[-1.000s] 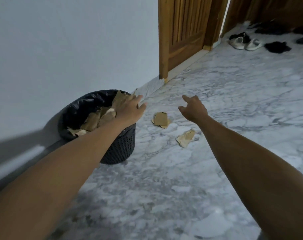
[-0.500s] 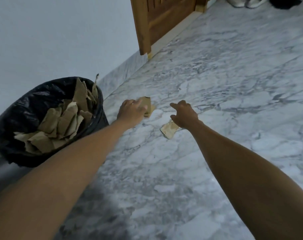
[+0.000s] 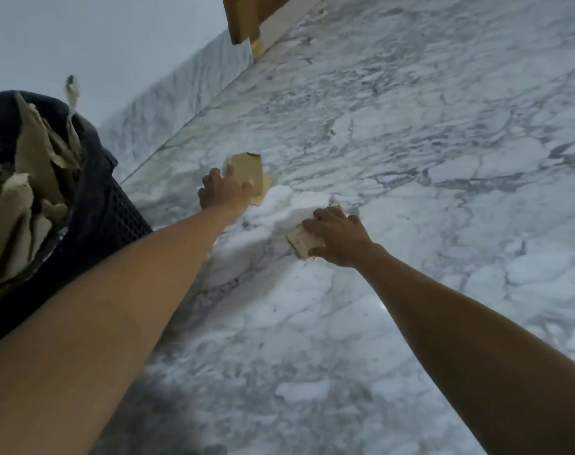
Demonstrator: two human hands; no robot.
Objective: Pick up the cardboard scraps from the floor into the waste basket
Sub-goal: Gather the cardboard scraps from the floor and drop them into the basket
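scraps lie under each hand's grip.

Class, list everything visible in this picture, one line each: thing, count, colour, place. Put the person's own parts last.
waste basket: one, dark mesh with black liner, left edge by the wall
scraps in basket: many, brown, piled inside
larger scrap: one, brown, on the floor under the left hand
smaller scrap: one, pale tan, on the floor under the right hand
floor: grey-white marble
wall: pale, upper left
door: wooden, brown, top centre
left hand: on the larger scrap
right hand: on the smaller scrap
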